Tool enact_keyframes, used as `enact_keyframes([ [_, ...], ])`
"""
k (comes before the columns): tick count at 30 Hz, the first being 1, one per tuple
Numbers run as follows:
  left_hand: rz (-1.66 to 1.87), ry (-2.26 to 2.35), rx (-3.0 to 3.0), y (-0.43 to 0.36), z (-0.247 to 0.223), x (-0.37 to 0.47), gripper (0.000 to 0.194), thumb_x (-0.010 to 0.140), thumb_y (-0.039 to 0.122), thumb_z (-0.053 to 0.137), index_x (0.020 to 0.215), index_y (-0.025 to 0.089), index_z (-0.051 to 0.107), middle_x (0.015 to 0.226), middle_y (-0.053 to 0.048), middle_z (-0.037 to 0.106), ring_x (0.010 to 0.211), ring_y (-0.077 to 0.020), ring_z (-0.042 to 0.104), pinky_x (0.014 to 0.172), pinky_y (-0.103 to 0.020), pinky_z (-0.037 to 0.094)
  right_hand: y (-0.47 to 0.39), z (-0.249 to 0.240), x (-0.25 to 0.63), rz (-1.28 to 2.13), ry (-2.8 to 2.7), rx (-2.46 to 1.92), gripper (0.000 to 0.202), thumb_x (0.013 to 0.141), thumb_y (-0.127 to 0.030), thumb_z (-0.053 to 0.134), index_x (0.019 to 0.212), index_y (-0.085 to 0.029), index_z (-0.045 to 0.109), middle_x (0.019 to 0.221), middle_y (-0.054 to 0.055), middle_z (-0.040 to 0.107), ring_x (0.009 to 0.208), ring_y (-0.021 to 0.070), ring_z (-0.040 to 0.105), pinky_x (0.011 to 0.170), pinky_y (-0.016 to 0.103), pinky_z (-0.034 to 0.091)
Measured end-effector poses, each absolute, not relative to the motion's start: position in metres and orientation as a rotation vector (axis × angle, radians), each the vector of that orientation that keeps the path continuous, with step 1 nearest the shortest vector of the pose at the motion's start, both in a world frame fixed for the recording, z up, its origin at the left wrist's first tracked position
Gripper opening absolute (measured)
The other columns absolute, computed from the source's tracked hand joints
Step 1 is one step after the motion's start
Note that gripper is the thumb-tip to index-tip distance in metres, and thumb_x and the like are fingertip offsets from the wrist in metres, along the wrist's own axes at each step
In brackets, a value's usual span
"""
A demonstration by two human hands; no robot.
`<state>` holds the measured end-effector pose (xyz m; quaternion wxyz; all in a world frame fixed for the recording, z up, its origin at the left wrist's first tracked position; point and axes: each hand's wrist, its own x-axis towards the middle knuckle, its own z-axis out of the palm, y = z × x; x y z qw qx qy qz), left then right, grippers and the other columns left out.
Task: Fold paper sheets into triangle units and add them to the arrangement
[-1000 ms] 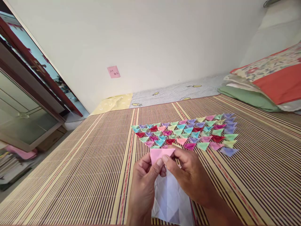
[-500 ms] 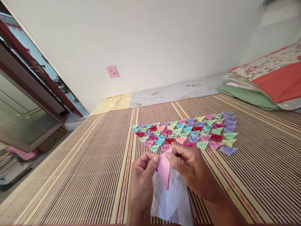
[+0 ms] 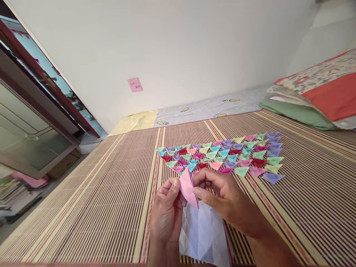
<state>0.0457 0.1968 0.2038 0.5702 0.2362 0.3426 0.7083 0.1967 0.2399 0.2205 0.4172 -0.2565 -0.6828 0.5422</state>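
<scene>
Between my two hands, in the head view, is a folded piece of pink paper [image 3: 188,188], held up with one point toward the top. My left hand [image 3: 168,202] pinches its left edge between thumb and fingers. At the paper's right edge, the thumb and bent fingers of my right hand [image 3: 219,193] close around it. Below the hands lies creased whitish paper [image 3: 204,231], with a pinkish-red edge showing along its right side. Beyond the hands, several rows of small folded paper pieces [image 3: 214,148] in many colours lie on the striped mat; my hands hide some of the nearest ones.
The striped bamboo-like mat [image 3: 111,193] covers the surface. Folded bedding [image 3: 319,96] is piled at the far right, and a patterned cloth [image 3: 200,110] runs along the wall. A pink note [image 3: 135,85] is stuck there. Left of the mat's edge stands a glass-panelled door [image 3: 30,137].
The pink paper has turned in my hands, its upper point now standing clear. My right thumb has moved from the paper's upper part down to its right edge.
</scene>
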Motion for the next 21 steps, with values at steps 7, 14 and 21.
enact_keyframes([
  [7, 1.668, 0.768, 0.547, 0.195, 0.209, 0.047, 0.028, 0.072, 0.027, 0.095, 0.066, 0.015, 0.07, 0.058, 0.004, 0.06, 0.054, -0.0058, 0.052, 0.056, -0.013, 0.049, 0.239, 0.223, 0.196, 1.405, -1.679, -0.606, 0.01, 0.095, -0.027, 0.065, 0.09, -0.02, 0.07, 0.083, 0.001, 0.07, 0.075, 0.0147, 0.063, 0.069, 0.027, 0.051],
  [14, 1.684, 0.791, 0.562, 0.196, 0.206, 0.05, 0.023, 0.072, 0.029, 0.094, 0.069, 0.014, 0.077, 0.063, 0.001, 0.066, 0.058, -0.0059, 0.057, 0.059, -0.014, 0.051, 0.232, 0.225, 0.184, 1.216, -1.636, -0.649, 0.011, 0.095, -0.019, 0.06, 0.086, -0.021, 0.068, 0.074, -0.002, 0.065, 0.067, 0.013, 0.059, 0.062, 0.024, 0.047],
  [21, 1.68, 0.79, 0.597, 0.195, 0.209, 0.055, 0.024, 0.079, 0.038, 0.088, 0.089, 0.017, 0.084, 0.083, -0.006, 0.077, 0.078, -0.0182, 0.071, 0.078, -0.031, 0.059, 0.225, 0.218, 0.169, 0.818, -1.656, -0.742, 0.016, 0.095, -0.015, 0.056, 0.087, -0.021, 0.069, 0.079, 0.0, 0.065, 0.073, 0.0157, 0.061, 0.067, 0.028, 0.049],
])
